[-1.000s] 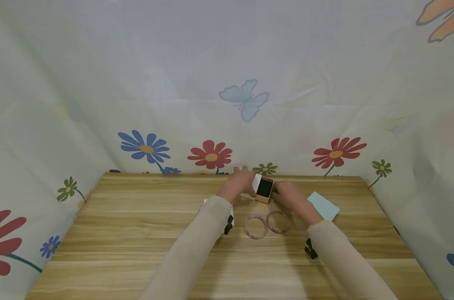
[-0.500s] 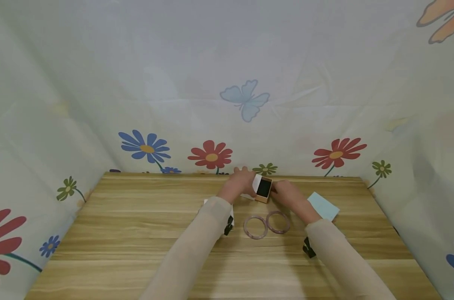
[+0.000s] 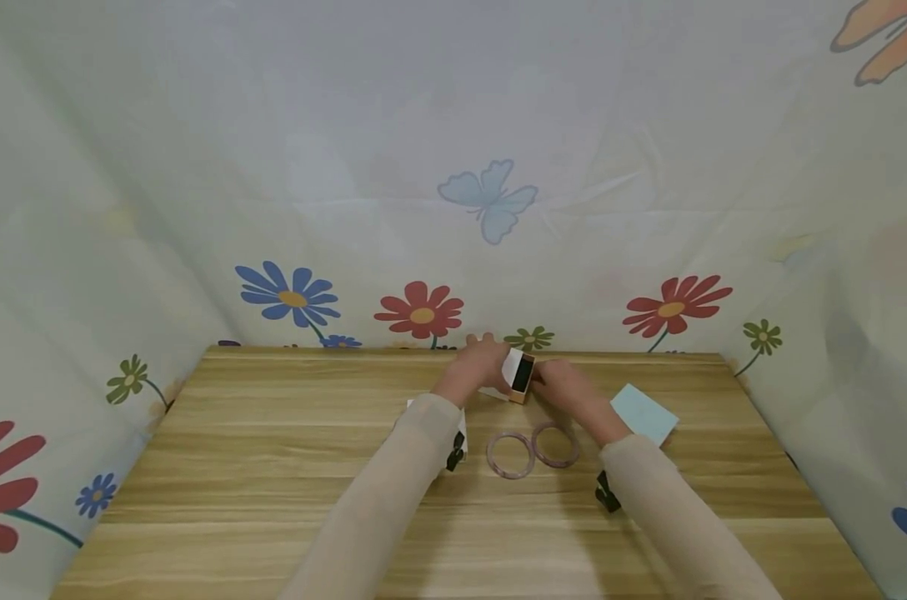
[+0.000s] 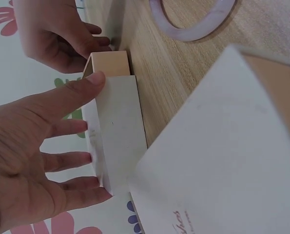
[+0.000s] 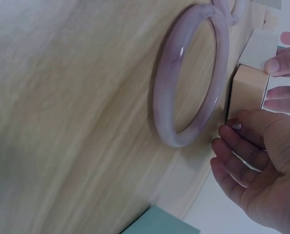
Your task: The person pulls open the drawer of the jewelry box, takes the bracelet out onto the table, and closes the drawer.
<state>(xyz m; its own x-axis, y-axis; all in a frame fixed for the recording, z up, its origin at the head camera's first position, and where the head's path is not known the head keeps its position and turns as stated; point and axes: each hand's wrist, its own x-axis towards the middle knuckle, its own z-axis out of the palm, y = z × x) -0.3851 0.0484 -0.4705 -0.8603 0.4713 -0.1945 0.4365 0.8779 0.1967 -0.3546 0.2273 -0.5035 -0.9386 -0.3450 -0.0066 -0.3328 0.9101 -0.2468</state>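
Observation:
My left hand (image 3: 483, 364) grips a white box sleeve (image 4: 120, 136), with its thumb on the upper edge and its fingers along one side. A tan drawer (image 4: 110, 63) with a dark inside sticks a short way out of the sleeve's right end. At the drawer's outer end, the curled thumb and fingers of my right hand (image 3: 569, 387) hold it; the exact contact is partly hidden. Two pale purple bangles lie side by side on the table nearer me; the right bangle (image 5: 166, 97) looks large in the right wrist view.
Partly hidden under my left forearm stands another white box (image 4: 218, 141) with red lettering. A pale blue box (image 3: 643, 414) lies right of my right hand. Flowered cloth (image 3: 491, 275) hangs behind the wooden table (image 3: 273, 450).
My right hand has moved left with the drawer, and less of it now shows outside the sleeve. The left hand and the bangles have stayed in place.

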